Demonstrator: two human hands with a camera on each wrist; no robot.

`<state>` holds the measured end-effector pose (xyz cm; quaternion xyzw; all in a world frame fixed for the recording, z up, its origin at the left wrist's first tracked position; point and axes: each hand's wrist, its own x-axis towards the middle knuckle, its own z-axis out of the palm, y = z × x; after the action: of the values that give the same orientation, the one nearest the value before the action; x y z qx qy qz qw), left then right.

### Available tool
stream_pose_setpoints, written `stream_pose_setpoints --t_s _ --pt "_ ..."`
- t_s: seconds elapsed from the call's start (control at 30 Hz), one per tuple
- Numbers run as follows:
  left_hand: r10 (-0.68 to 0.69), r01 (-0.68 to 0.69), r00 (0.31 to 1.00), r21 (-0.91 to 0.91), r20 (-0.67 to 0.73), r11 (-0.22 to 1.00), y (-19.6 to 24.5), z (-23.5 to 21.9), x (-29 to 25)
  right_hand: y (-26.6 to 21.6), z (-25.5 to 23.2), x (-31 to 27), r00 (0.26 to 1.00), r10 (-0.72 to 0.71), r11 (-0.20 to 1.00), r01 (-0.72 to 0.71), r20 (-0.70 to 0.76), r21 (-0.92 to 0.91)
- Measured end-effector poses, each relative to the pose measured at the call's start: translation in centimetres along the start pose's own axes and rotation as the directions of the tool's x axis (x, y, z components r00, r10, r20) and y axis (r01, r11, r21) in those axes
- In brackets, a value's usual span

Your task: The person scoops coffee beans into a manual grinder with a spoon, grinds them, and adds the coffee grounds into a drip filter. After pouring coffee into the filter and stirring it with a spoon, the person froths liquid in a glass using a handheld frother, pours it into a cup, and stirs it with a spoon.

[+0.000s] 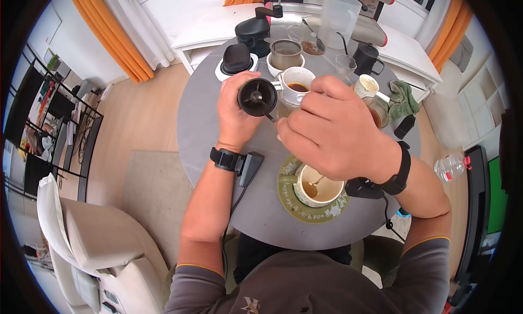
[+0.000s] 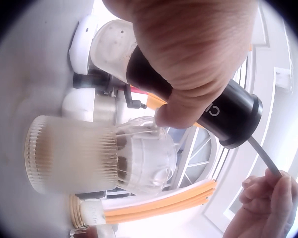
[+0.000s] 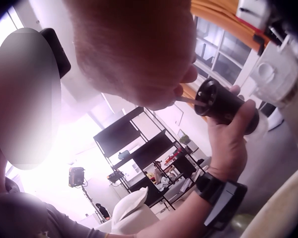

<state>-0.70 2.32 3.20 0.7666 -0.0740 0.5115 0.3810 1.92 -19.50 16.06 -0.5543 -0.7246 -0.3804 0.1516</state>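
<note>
My left hand [image 1: 231, 120] grips a black cylindrical hand coffee grinder [image 2: 236, 114], its round mouth tilted toward me. A metal shaft and struts show inside the mouth. In the left wrist view a pale, see-through cup [image 2: 111, 47] is at the grinder's other end. The fingers of my right hand [image 1: 338, 131] pinch a thin grey stick [image 2: 265, 156]. Its far end goes into the grinder's mouth; the tip is hidden inside. Below my right hand a cup [image 1: 332, 190] with brown liquid and a spoon stands on a green saucer [image 1: 287, 204].
A white cup of dark coffee [image 1: 299, 75] stands just beyond my hands. Farther back are a scale with a black piece [image 1: 236, 59], a crank-handled black device [image 1: 253, 33], a clear pitcher [image 1: 339, 20] and a black kettle [image 1: 366, 58]. A green cloth [image 1: 403, 98] lies at the right.
</note>
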Motion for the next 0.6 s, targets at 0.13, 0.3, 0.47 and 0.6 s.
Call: stream_pose_setpoints --t_s 0.13,0.3,0.47,0.6 --pt "-0.001 0.001 1.000 0.025 0.000 1.000 0.3 -0.1 0.0 -0.5 -1.8 0.7 0.995 0.009 0.999 -0.006 -0.097 0.034" --pt "-0.006 0.006 1.000 -0.039 -0.011 0.999 0.1 0.0 0.0 1.0 -0.6 0.1 0.999 0.016 0.998 -0.019 0.048 0.065" --pt "-0.057 0.057 0.998 0.003 0.023 0.998 0.3 -0.5 -0.1 1.3 -3.1 0.5 0.999 0.008 0.996 -0.005 -0.038 0.091" --pt "-0.015 0.016 0.999 -0.032 0.037 0.999 -0.3 -0.2 -0.1 1.1 -5.3 1.1 1.000 0.006 1.000 -0.006 0.005 0.025"
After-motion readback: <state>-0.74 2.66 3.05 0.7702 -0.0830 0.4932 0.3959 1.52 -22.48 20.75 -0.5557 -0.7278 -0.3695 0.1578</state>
